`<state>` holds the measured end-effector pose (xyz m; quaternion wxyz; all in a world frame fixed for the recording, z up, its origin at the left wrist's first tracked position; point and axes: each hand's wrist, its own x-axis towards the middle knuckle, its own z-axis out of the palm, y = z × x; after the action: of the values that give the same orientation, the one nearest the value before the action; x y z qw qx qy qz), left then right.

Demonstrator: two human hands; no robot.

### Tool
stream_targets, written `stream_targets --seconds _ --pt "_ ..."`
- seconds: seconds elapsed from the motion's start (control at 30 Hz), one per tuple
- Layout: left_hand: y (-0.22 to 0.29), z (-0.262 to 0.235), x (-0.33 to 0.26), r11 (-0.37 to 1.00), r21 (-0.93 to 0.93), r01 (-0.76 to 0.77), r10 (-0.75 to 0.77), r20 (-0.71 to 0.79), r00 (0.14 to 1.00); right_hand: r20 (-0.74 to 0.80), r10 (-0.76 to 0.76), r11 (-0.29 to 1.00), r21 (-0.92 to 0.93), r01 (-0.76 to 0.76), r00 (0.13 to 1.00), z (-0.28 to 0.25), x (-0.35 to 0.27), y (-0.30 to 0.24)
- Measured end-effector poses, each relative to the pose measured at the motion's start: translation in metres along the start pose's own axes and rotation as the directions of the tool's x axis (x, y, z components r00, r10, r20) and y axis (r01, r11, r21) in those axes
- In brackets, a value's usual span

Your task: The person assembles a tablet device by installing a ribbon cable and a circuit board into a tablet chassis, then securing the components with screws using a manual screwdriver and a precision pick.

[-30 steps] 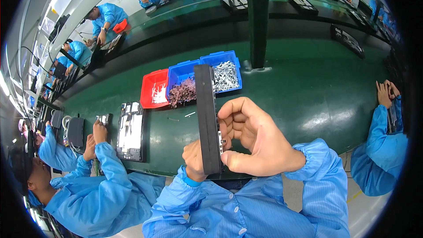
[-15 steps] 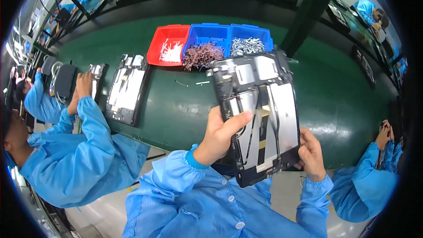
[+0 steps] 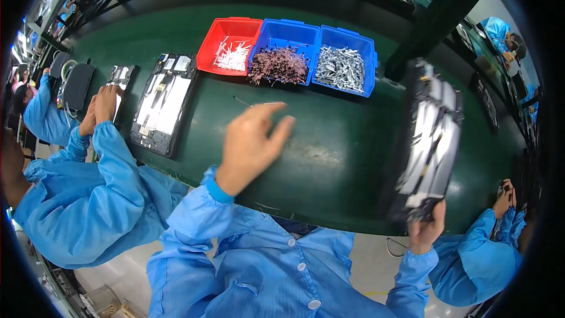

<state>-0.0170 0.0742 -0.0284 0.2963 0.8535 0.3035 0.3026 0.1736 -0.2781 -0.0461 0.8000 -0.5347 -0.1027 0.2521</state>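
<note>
My right hand [image 3: 428,228] grips the lower edge of an opened tablet [image 3: 428,147], raised at a tilt on the right side of the bench. Silver battery panels and dark cables show inside the tablet, smeared by motion. My left hand [image 3: 253,146] is over the bench with thumb and fingers apart, holding nothing that I can see. By its fingertips lies a small white strip [image 3: 274,103], partly hidden. A second opened tablet [image 3: 166,106] lies flat at the left, its silver inner parts facing up.
Past my left hand stand a red bin [image 3: 206,53] of white pieces, a blue bin [image 3: 288,32] of brownish pieces and another blue bin [image 3: 371,62] of silvery pieces. A dark post [image 3: 438,20] rises at the back right. Co-workers in blue sit on both sides.
My left hand has let go of the tablet and moved left over the bench. My right hand has carried the tablet to the right and tilted it.
</note>
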Motion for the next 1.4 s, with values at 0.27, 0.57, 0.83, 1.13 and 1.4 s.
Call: stream_targets --seconds 0.27,0.57,0.83,1.13,1.4 --pt "-0.063 -0.014 0.019 0.968 0.227 0.106 -0.046 -0.255 0.966 -0.188 0.021 0.999 0.053 -0.011 0.982 -0.019 0.113 -0.050" --pt "-0.070 -0.011 0.015 0.985 0.168 0.045 -0.006 -0.228 0.974 -0.198 -0.012 0.994 -0.105 -0.009 0.980 -0.031 0.237 -0.048" --pt "-0.093 -0.013 0.013 0.999 0.009 0.045 -0.041 -0.228 0.973 0.011 -0.186 0.977 0.107 0.184 0.983 -0.022 0.265 -0.027" --pt "-0.043 -0.005 0.000 0.786 -0.521 0.333 -0.403 -0.022 0.915 -0.163 -0.271 0.959 0.044 0.282 0.949 -0.076 0.270 -0.053" --pt "0.027 0.037 -0.025 0.635 -0.633 0.442 -0.293 0.332 0.897 -0.437 -0.522 0.845 -0.151 0.512 0.732 -0.204 0.308 -0.087"
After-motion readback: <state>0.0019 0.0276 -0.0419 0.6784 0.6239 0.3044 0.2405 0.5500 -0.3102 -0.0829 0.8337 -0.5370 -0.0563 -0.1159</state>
